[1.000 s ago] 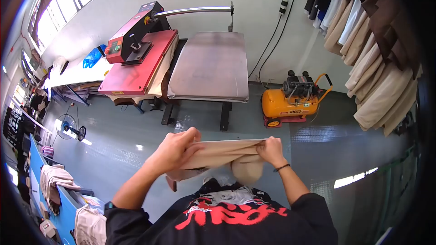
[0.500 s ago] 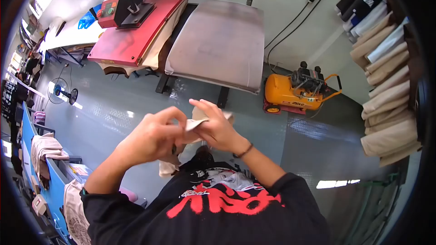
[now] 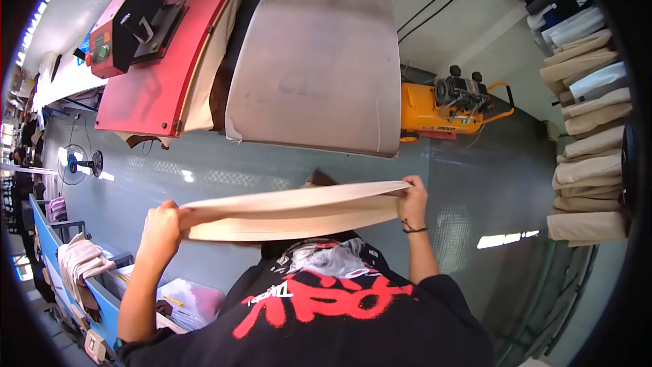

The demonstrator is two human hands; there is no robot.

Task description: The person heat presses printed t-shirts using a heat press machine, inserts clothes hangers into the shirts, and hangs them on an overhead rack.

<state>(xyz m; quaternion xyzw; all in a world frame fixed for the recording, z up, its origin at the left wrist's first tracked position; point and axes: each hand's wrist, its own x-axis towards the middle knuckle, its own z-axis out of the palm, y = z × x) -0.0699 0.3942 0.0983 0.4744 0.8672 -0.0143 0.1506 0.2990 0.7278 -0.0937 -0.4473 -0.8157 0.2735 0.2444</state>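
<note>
A beige piece of cloth (image 3: 292,225) is stretched wide across the front of my body, its upper edges parted like the open hem of a shirt or bag. My left hand (image 3: 161,228) is closed around its left end. At the opposite end my right hand (image 3: 413,204), with a dark band at the wrist, grips the corner between closed fingers. Beyond the cloth lies the flat grey padded platen (image 3: 316,71) of a heat press, apart from both hands. The press's red upper plate (image 3: 163,81) is swung to the left, with beige cloth beneath it.
An orange air compressor (image 3: 438,110) stands on the floor right of the platen. Folded garments (image 3: 587,170) are stacked along the right wall. At the left are a fan (image 3: 80,163), a blue partition (image 3: 95,299) with cloth over it, and a clear plastic bag (image 3: 190,302).
My hands have moved far apart, pulling the bunched cloth out into a wide, taut span. The view has shifted closer to the press.
</note>
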